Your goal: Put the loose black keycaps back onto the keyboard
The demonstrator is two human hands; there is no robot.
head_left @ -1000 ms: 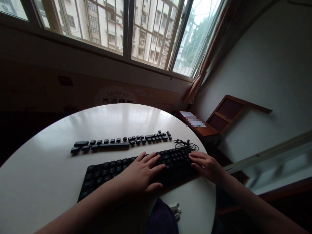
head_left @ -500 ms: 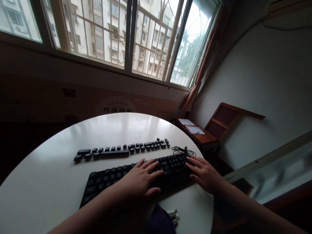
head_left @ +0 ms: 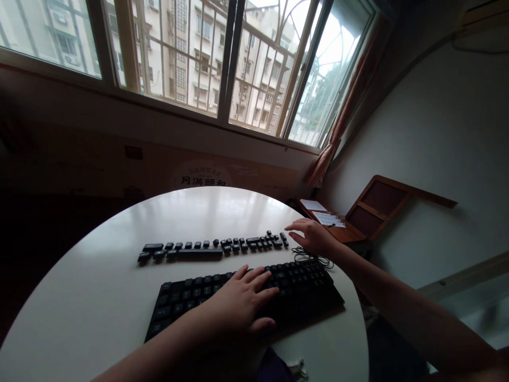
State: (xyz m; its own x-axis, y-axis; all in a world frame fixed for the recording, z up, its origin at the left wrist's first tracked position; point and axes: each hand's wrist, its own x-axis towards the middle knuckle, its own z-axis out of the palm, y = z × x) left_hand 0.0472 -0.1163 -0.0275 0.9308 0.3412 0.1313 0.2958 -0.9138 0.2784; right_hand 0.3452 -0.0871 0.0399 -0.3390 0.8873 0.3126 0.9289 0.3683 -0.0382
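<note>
A black keyboard (head_left: pixel 314 297) lies on the round white table, its near part bare of keys as far as the dark area shows. My left hand (head_left: pixel 246 300) rests on it with the fingers spread and holds nothing. Behind the keyboard, loose black keycaps (head_left: pixel 254 240) stand in uneven rows, with a long spacebar (head_left: pixel 201 253) among them. My right hand (head_left: pixel 310 236) hovers by the right end of those rows, fingers stretched out and apart, holding nothing. Just below it sits the coiled black cable (head_left: pixel 308 255), partly hidden by my wrist.
The white table (head_left: pixel 79 297) has a rounded far edge. A purple item (head_left: pixel 274 366) with a small metal piece (head_left: pixel 298 370) lies near its front. Beyond the right edge stands a wooden chair (head_left: pixel 374 207) with papers (head_left: pixel 329 219). Barred windows (head_left: pixel 191 58) are behind.
My right hand has lifted off the keyboard's right end and moved forward to the loose keycaps. My left hand stays on the keyboard. The whole view has shifted slightly.
</note>
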